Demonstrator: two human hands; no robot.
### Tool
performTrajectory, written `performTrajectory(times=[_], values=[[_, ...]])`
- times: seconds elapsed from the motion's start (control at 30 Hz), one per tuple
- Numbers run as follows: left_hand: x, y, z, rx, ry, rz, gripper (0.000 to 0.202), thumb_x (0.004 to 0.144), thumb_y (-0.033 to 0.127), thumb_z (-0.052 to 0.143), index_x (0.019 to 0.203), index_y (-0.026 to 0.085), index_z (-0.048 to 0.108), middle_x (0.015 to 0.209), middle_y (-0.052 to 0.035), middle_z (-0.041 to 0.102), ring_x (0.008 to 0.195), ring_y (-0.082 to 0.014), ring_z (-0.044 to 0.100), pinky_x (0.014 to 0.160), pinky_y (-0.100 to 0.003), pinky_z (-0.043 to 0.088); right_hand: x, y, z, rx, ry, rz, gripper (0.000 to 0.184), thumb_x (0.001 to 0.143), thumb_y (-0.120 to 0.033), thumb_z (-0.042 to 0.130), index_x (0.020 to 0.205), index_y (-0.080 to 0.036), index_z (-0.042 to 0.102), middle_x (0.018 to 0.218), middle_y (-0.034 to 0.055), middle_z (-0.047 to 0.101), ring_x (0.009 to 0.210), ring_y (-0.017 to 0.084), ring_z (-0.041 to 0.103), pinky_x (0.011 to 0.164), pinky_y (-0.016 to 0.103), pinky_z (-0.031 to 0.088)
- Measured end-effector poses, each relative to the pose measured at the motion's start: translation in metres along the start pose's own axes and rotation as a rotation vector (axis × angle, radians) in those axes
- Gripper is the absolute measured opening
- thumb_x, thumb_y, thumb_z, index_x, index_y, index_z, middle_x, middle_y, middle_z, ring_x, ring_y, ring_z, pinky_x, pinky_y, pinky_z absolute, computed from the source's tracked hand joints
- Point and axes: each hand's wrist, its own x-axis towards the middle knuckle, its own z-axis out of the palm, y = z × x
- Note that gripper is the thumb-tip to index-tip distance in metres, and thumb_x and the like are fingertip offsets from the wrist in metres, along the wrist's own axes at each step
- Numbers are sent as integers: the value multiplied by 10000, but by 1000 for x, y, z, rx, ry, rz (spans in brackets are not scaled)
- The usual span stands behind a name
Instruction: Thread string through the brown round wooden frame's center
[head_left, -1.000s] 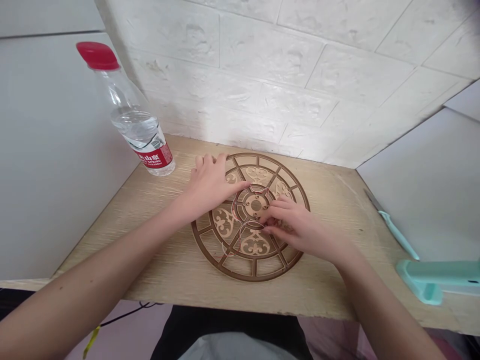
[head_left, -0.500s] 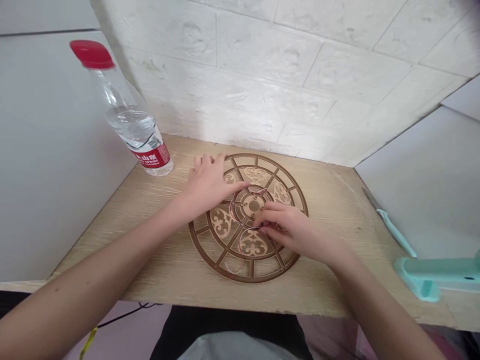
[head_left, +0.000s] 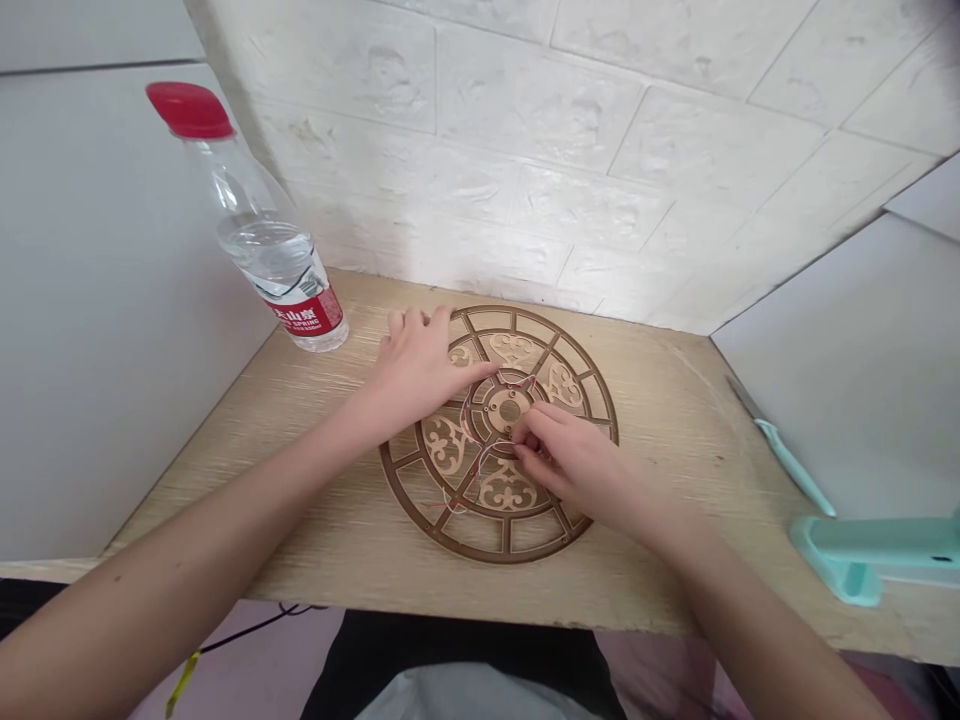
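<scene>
A round brown openwork disc [head_left: 409, 485] with spokes and pale scroll ornaments lies flat on the wooden tabletop. Thin red and white wires [head_left: 487, 452] loop round its central ring and trail over its lower left part. My left hand [head_left: 424, 365] rests on the disc's upper left rim, fingers spread, with the thumb reaching to the wire near the ring. Just right of the disc's centre, my right hand [head_left: 562, 450] pinches the wire between thumb and fingertips. Its palm covers the right part of the disc.
A water bottle [head_left: 281, 260] with a red cap stands at the left against a white panel. On the right lie a knife with a mint handle [head_left: 795, 465] and a mint-coloured tool [head_left: 877, 550]. A white brick-patterned wall [head_left: 525, 150] closes off the back.
The loose wire end has swung left and up across the lower left of the disc. My right hand's fingers have closed in slightly; my left hand has stayed in place.
</scene>
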Motion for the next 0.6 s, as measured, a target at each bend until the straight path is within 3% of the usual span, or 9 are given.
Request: performTrajectory(times=[0.2,0.4,0.6], values=[[1,-1,0,-8,-9,0,938,664,798,509,1367,186,406,1189,-169,483,1207,-374,372,948,-467,358,-1,-1,6,-69,23,-14,67,910,-122,441,901,-171,486,890,12,555,748,121,525,648,258,398],[1,0,0,-8,-5,3,958,660,813,492,1379,186,398,1198,-174,477,1213,-376,365,947,-471,361,0,-7,8,-137,12,16,170,924,-128,406,1030,-149,536,957,51,576,769,156,583,658,290,441],[1,0,0,-16,-9,10,965,656,811,501,1380,182,397,1191,-171,480,1204,-377,369,947,-468,360,-1,-7,7,-105,-1,2,272,923,-123,394,1176,-164,486,1052,78,592,831,176,609,707,310,462]])
